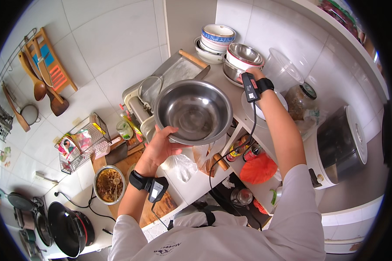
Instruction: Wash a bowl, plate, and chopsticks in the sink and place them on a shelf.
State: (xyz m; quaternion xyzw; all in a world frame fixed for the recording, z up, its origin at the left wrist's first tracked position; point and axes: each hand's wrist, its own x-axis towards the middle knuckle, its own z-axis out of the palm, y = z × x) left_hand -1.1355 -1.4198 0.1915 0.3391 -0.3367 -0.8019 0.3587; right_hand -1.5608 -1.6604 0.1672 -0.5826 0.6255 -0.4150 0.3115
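My left hand grips the near rim of a large stainless steel basin, thumb over the inside. The basin looks bare inside. My right hand reaches to the stacked metal bowls on the shelf; its fingers are partly hidden behind the wrist device, so their hold is unclear. A red-rimmed bowl with a steel bowl inside tops that stack. Left of it rises a stack of white enamel and ceramic bowls. Behind the basin lies a metal tray with a wooden rolling pin.
A bowl of brown food with a spoon stands by a wooden cutting board. Clear plastic container, glass jar and rice bin are at the right. A cable hangs from my right wrist. Black pan sits lower left.
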